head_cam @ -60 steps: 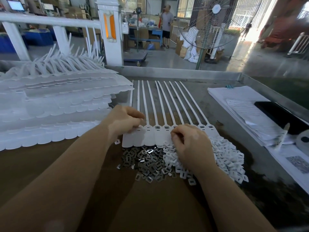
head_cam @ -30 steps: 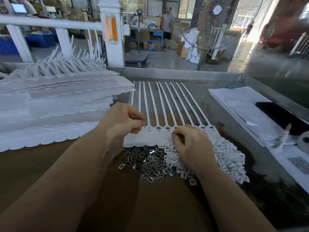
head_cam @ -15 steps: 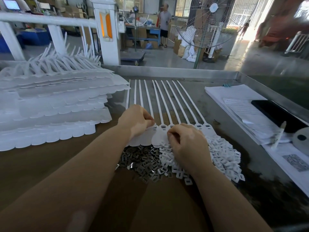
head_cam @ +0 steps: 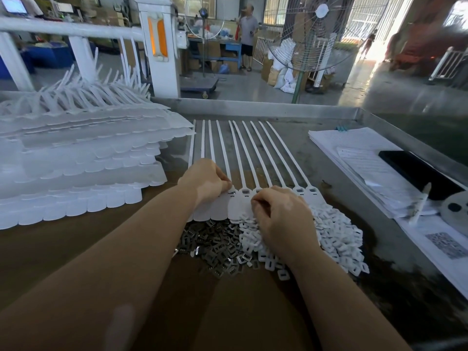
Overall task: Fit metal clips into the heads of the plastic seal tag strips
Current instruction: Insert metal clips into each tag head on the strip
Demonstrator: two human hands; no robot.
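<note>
Rightward along the row is where the left hand (head_cam: 206,181) has gone: two seconds back it sat at the second or third head from the left end, now its pinched thumb and forefinger press at a head (head_cam: 231,191) nearer the middle of the seal tag strips (head_cam: 249,158). Fingers are curled tight, tips together on the head's slot; whether a clip sits under them cannot be made out.

Right hand (head_cam: 281,219) has barely shifted. It rests, fingers curled under, on the tag flags just right of the left fingertips; what it pinches, if anything, is hidden.

Heads beyond the right knuckles show dark slots (head_cam: 300,190), likely unfilled. Judging by the march of the left hand, heads to its left are done and the middle ones come next.

Metal clips (head_cam: 217,245) lie heaped just below both wrists, grey, touching a pile of white plastic pieces (head_cam: 336,239) under and right of the right hand.

Further left, a stack of strip sheets (head_cam: 76,168). Far right, papers (head_cam: 354,158) and a dark phone (head_cam: 415,171).
</note>
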